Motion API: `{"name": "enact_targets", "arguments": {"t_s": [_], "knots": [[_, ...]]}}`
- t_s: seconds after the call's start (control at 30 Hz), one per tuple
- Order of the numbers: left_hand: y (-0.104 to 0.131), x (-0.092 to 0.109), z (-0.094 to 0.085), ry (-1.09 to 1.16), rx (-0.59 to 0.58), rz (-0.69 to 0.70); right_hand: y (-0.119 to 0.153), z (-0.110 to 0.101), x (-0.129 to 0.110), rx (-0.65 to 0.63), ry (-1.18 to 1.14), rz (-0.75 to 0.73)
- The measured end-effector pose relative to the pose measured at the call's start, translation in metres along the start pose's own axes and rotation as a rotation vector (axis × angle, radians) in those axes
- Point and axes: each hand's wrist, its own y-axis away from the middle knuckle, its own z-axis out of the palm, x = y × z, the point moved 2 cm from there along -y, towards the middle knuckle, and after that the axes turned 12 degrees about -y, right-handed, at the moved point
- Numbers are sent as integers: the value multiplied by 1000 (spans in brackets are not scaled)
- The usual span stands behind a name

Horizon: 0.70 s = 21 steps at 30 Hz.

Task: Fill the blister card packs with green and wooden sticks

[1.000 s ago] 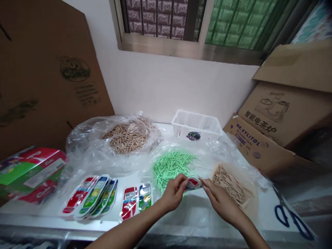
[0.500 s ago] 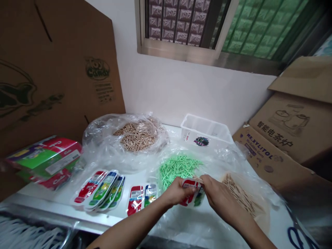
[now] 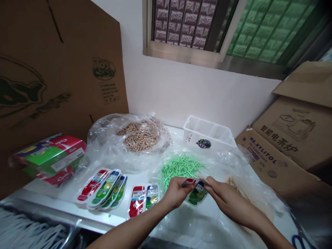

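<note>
My left hand (image 3: 176, 193) is closed on the left side of a small flat plastic packet (image 3: 198, 194) with red and green-blue printing. At the packet's upper right edge, my right hand (image 3: 225, 195) pinches some thin wooden sticks (image 3: 203, 179); how many is hidden. Just behind my hands lies a heap of light green sticks (image 3: 181, 168) on clear plastic. More wooden sticks (image 3: 234, 184) lie partly covered by my right hand and forearm. To the left, a red and blue packet (image 3: 137, 200) lies flat, beside an overlapping row of similar packets (image 3: 105, 189).
A clear bag of wooden sticks (image 3: 141, 141) and a translucent plastic basket (image 3: 210, 133) stand against the wall. Bright printed boxes (image 3: 52, 155) sit at the left. Cardboard cartons (image 3: 282, 133) border the right side. Blue handles (image 3: 298, 241) show at the lower right corner.
The packet has tilted in my hands, so its green half now faces up more and the red half shows less. My right hand has turned flatter beside it. The view has shifted slightly.
</note>
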Motion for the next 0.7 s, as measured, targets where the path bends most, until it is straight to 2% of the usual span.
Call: {"name": "enact_targets", "arguments": {"t_s": [0.1,0.23,0.43,0.7], "knots": [[1,0,3,97,-103,-72,-3,2,6,14,50,-3],[3,1,3,89,-135,-103,-7,3,13,4,67,-7],[4,7,-6,-52,-9,65,-6,1,9,-45,15,-23],[4,3,-4,-152,71,78,-4,-10,-6,-81,37,-32]]}}
